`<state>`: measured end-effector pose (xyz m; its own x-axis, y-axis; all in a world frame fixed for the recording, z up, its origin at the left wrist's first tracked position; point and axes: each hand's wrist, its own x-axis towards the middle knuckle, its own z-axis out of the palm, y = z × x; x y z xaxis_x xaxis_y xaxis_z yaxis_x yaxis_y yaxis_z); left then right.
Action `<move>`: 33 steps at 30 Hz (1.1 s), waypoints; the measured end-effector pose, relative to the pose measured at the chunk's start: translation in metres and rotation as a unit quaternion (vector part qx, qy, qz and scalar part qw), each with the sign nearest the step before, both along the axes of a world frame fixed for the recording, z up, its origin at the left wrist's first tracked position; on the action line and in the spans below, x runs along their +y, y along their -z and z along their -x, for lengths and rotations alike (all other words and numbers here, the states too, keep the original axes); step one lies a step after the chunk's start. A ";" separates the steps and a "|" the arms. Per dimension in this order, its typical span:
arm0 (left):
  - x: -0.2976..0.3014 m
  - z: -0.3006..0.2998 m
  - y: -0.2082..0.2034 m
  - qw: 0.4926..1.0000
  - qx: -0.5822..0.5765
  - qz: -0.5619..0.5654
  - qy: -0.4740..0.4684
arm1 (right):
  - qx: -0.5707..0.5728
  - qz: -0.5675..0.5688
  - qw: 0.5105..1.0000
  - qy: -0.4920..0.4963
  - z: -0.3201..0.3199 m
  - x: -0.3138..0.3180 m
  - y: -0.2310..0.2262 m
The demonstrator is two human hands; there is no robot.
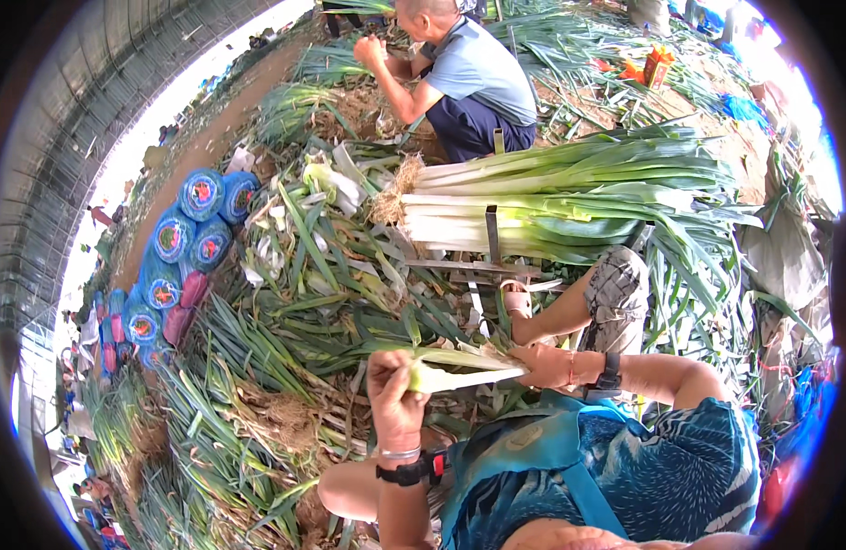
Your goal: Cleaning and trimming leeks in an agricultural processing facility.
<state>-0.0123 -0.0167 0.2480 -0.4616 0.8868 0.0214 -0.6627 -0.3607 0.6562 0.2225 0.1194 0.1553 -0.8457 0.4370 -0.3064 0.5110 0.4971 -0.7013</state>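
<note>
My left hand (393, 394) is closed around the greenish end of a leek (469, 379). Its white shank runs right to my right hand (542, 365), whose fingers are closed at the other end. Along the shank's upper side, a pale outer leaf layer (455, 356) stands partly apart from it. Beyond my hands, a thick bundle of leeks (569, 197) lies on a low metal stand (492, 234), white shanks and roots to the left, green leaves to the right.
Loose leaves and trimmings (313, 257) cover the ground. Unsorted leeks with dry roots (276, 417) are heaped at left, near blue wrapped rolls (171, 236). Another person (478, 73) squats beyond the bundle, hands raised. A red-and-yellow box (658, 67) stands at the far right.
</note>
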 end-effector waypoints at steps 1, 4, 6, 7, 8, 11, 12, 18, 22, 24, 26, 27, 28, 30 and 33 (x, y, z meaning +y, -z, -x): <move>-0.008 0.011 0.005 0.999 -0.023 -0.028 0.001 | 0.011 0.039 0.999 0.011 0.005 0.000 -0.012; -0.021 0.052 0.056 0.986 -0.063 0.122 -0.099 | -0.018 0.099 0.995 0.021 0.011 0.001 -0.057; -0.021 0.059 0.100 0.949 -0.099 0.280 -0.102 | 0.006 0.164 0.986 0.035 0.000 0.004 -0.071; -0.021 0.056 0.108 0.918 -0.128 0.368 -0.080 | 0.009 0.157 0.987 0.024 -0.005 0.005 -0.074; -0.013 0.052 0.116 0.916 -0.171 0.360 -0.052 | 0.026 0.131 0.991 0.004 -0.011 0.005 -0.078; 0.031 0.026 0.124 0.915 -0.285 0.281 0.058 | 0.117 0.027 0.992 -0.027 -0.042 0.011 -0.080; 0.042 0.025 0.122 0.915 -0.315 0.239 0.086 | 0.160 -0.007 0.986 -0.041 -0.046 0.012 -0.075; 0.047 0.062 0.120 0.815 -0.572 0.040 0.086 | 0.112 0.054 0.991 -0.052 -0.023 -0.008 -0.118; 0.067 0.072 0.049 0.977 -0.189 0.094 0.021 | 0.131 0.025 0.991 -0.016 -0.018 -0.003 -0.114; 0.059 0.098 0.029 0.983 -0.169 0.073 -0.006 | 0.166 0.028 0.985 -0.023 0.005 0.000 -0.108; 0.052 0.125 0.024 0.988 -0.154 0.019 0.007 | 0.212 -0.042 0.974 -0.062 0.031 0.005 -0.087; 0.050 0.134 0.019 0.988 -0.153 0.006 -0.006 | 0.187 -0.015 0.980 -0.067 0.047 0.004 -0.088; 0.046 0.147 0.022 0.987 -0.157 0.007 -0.012 | 0.163 0.012 0.984 -0.073 0.063 0.002 -0.089; 0.043 0.173 0.034 0.987 -0.133 0.055 -0.070 | 0.074 -0.059 0.986 -0.139 0.091 0.000 -0.087; 0.035 0.186 0.049 0.980 -0.121 0.091 -0.128 | 0.131 -0.050 0.981 -0.134 0.127 -0.002 -0.085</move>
